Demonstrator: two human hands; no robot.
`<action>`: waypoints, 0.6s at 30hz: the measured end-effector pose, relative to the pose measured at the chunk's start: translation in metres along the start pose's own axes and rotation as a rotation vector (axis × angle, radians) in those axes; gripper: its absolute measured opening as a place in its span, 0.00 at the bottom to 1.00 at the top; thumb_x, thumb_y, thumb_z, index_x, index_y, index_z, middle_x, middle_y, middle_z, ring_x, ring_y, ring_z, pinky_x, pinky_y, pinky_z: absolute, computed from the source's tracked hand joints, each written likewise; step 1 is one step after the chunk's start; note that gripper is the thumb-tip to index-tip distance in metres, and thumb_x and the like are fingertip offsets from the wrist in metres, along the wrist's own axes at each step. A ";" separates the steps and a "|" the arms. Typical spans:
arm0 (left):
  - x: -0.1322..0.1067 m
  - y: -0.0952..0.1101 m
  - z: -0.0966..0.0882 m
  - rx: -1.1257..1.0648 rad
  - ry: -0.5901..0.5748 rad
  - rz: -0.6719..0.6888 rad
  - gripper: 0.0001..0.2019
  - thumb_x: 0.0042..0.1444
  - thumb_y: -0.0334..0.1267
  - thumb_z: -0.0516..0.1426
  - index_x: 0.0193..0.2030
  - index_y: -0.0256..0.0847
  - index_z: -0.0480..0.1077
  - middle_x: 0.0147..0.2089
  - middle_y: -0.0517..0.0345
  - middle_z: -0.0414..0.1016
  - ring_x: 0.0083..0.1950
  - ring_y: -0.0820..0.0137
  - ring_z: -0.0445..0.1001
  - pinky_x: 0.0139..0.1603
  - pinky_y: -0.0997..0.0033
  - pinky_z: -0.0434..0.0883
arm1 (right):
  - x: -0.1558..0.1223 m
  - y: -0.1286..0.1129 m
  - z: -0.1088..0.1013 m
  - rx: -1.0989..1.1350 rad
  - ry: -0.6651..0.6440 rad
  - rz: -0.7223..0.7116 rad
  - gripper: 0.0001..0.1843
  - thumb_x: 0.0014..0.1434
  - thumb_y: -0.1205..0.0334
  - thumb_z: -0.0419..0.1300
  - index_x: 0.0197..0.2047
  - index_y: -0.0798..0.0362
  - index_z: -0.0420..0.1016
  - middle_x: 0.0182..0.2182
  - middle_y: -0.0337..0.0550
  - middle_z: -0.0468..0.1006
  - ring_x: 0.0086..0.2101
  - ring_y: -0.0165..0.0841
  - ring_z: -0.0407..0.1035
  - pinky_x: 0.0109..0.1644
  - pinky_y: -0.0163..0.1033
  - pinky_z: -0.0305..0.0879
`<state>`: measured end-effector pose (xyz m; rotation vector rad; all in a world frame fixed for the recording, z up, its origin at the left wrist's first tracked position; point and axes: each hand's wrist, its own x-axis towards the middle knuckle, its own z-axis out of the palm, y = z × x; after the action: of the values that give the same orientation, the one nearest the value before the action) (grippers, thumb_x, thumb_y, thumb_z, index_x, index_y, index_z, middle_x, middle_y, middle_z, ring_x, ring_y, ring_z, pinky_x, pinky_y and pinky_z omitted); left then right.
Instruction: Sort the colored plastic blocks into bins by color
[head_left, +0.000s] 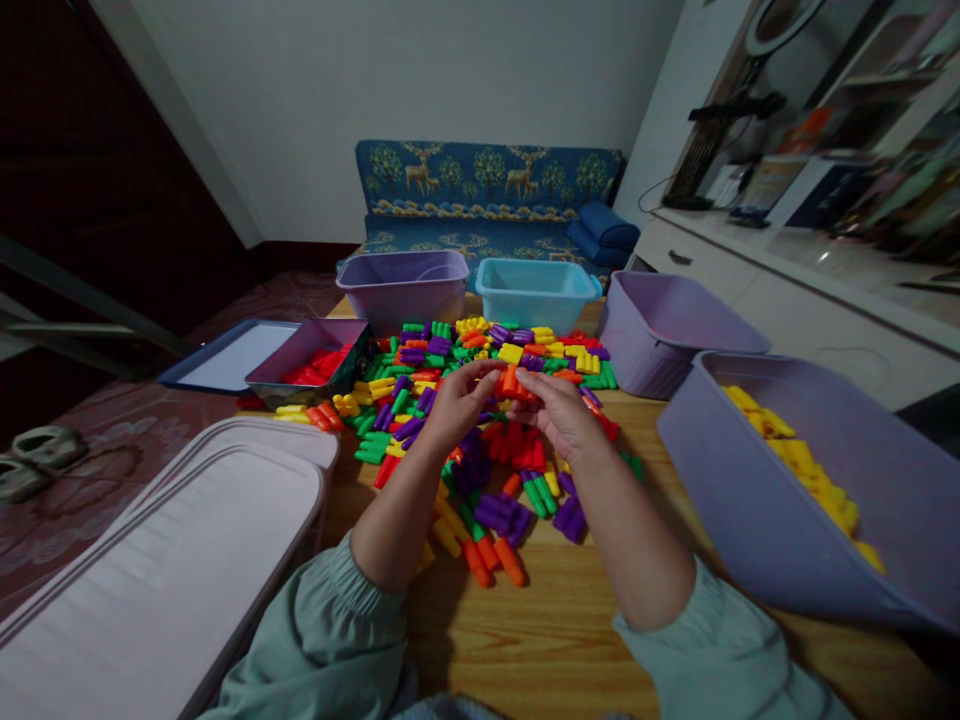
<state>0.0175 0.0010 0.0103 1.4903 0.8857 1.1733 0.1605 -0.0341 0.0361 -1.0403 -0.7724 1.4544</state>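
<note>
Wooden desk [540, 640] in a room, a deer-patterned sofa [487, 175] beyond it; landmark, the light-blue tub [536, 308] at the far side. Directly on the wearer's side of the tub, an orange block [512, 383] is held over spread mixed-colour blocks [517, 450]. Left hand [461, 400] and right hand [561, 410] both grip it by the fingertips from opposite sides, neither clearly nearer; its long axis cannot be told, being partly covered. Right of the tub and closer to the wearer, a purple bin [731, 500] contains yellow blocks [799, 465]
</note>
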 end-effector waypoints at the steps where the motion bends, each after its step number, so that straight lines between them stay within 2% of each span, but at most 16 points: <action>1: 0.000 0.000 0.000 -0.011 -0.007 0.003 0.22 0.54 0.50 0.58 0.49 0.35 0.73 0.43 0.52 0.78 0.37 0.70 0.75 0.33 0.76 0.71 | 0.000 0.000 0.000 0.016 0.006 0.003 0.06 0.52 0.64 0.66 0.32 0.56 0.74 0.23 0.37 0.77 0.20 0.25 0.69 0.25 0.31 0.73; 6: 0.001 -0.002 -0.002 -0.031 -0.054 0.025 0.22 0.52 0.49 0.61 0.48 0.35 0.73 0.45 0.50 0.78 0.40 0.68 0.76 0.38 0.74 0.72 | 0.001 0.001 -0.001 0.035 -0.001 0.017 0.06 0.53 0.63 0.65 0.30 0.56 0.73 0.23 0.38 0.77 0.22 0.26 0.71 0.29 0.31 0.73; 12: 0.005 -0.009 -0.004 -0.024 -0.037 0.027 0.20 0.51 0.45 0.61 0.48 0.34 0.73 0.42 0.51 0.78 0.37 0.69 0.76 0.37 0.73 0.72 | 0.003 0.005 0.001 0.037 -0.055 0.004 0.08 0.50 0.64 0.68 0.31 0.57 0.75 0.24 0.38 0.78 0.23 0.25 0.70 0.29 0.30 0.72; 18: 0.003 -0.002 -0.002 -0.049 -0.024 -0.019 0.21 0.49 0.46 0.63 0.46 0.34 0.73 0.41 0.51 0.78 0.35 0.70 0.75 0.35 0.74 0.72 | 0.005 0.006 -0.001 0.139 0.001 0.003 0.06 0.51 0.65 0.67 0.31 0.55 0.74 0.24 0.38 0.78 0.24 0.26 0.72 0.33 0.33 0.74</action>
<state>0.0166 0.0048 0.0091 1.4507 0.8477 1.1529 0.1593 -0.0305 0.0296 -0.9369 -0.6593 1.4886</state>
